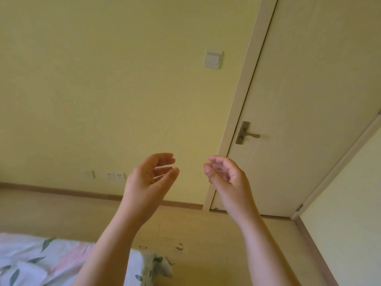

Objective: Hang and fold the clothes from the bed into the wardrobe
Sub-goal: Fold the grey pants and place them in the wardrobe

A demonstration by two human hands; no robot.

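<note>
Left hand (pixel 149 178) and right hand (pixel 227 178) are hovering apart before the yellow wall (pixel 103 89), fingers loosely curled, holding nothing.

The wall (pixel 103 89) from nine to twelve o'clock is a plain pale yellow. On it, the light switch (pixel 213 59) near twelve is greyish white and the sockets (pixel 116 176) towards nine are white. At two o'clock the door (pixel 309 79) is cream in a beige door frame (pixel 248 79), with a dull bronze door handle (pixel 247 134). The skirting board (pixel 61 190) at eight is light brown; the floor (pixel 206 234) at six is tan, with a few dark smudges (pixel 179 247). At seven the bed cover (pixel 41 261) is white, printed with grey-green leaves (and faint pink patches). The hinged panel (pixel 350 203) at four is pale cream.
</note>
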